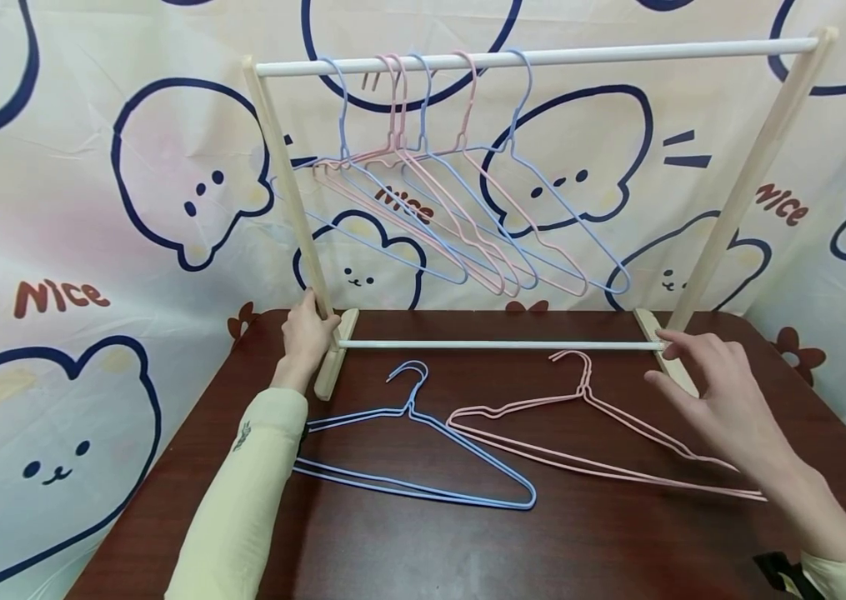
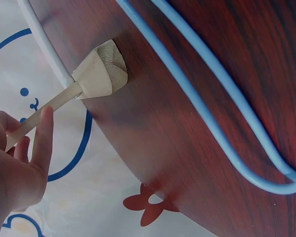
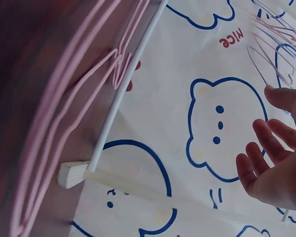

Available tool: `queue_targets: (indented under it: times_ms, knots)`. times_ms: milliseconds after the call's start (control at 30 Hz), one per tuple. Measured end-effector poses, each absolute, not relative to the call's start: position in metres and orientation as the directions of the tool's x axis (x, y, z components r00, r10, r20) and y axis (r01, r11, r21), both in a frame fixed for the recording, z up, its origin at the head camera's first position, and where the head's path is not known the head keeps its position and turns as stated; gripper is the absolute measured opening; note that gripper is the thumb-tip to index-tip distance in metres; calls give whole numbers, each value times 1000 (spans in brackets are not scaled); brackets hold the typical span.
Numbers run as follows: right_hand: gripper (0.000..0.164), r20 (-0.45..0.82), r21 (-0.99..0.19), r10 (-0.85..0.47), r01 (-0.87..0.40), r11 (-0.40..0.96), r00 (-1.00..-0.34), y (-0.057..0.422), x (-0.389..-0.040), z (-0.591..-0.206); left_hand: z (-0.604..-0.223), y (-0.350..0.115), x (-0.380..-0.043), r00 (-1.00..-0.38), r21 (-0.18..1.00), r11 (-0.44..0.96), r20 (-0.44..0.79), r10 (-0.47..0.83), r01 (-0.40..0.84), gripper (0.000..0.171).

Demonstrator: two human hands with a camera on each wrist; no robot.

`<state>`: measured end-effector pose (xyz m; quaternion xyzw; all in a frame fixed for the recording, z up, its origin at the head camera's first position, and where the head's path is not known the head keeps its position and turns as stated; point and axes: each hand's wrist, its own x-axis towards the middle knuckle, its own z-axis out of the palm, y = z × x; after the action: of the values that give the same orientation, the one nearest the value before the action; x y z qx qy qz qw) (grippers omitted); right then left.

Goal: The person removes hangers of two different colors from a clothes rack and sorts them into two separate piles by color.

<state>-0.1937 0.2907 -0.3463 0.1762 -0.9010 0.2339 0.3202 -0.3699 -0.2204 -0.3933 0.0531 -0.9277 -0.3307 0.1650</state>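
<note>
A white garment rack (image 1: 543, 57) with pale side posts stands on the table. Low on its left post (image 1: 289, 187), my left hand (image 1: 307, 337) has its fingers curled round the wood, just above the foot. My right hand (image 1: 726, 404) is by the rack's right foot (image 1: 681, 371), fingers loosely bent and holding nothing; the right wrist view shows them spread apart. Several blue and pink hangers (image 1: 535, 229) hang from the top rail, toward its left half. Blue hangers (image 1: 468, 450) lie on the table near my left forearm, partly hidden by it. Pink hangers (image 1: 640, 421) lie beside my right hand.
The dark brown wooden table (image 1: 423, 550) has rounded far corners. A thin white lower bar (image 1: 498, 344) joins the rack's two feet. Behind hangs a pale cloth (image 1: 167, 333) printed with bear faces. A small black item (image 1: 783, 575) shows by my right cuff.
</note>
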Motion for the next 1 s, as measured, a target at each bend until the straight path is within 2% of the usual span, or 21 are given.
queue_targets:
  times_ms: [200, 567, 1000]
  knots:
    - [63, 661, -358, -120, -452, 817, -741, 274, -203, -333, -393, -221, -370, -940, 631, 776, 271, -209, 9, 32]
    - [69, 740, -344, -91, -491, 800, -667, 249, -222, -313, -393, -221, -368, -941, 639, 769, 267, -209, 11, 32]
    - [79, 719, -341, -51, -415, 843, -694, 232, -246, -299, -393, -220, -369, -940, 643, 766, 264, -218, 3, 34]
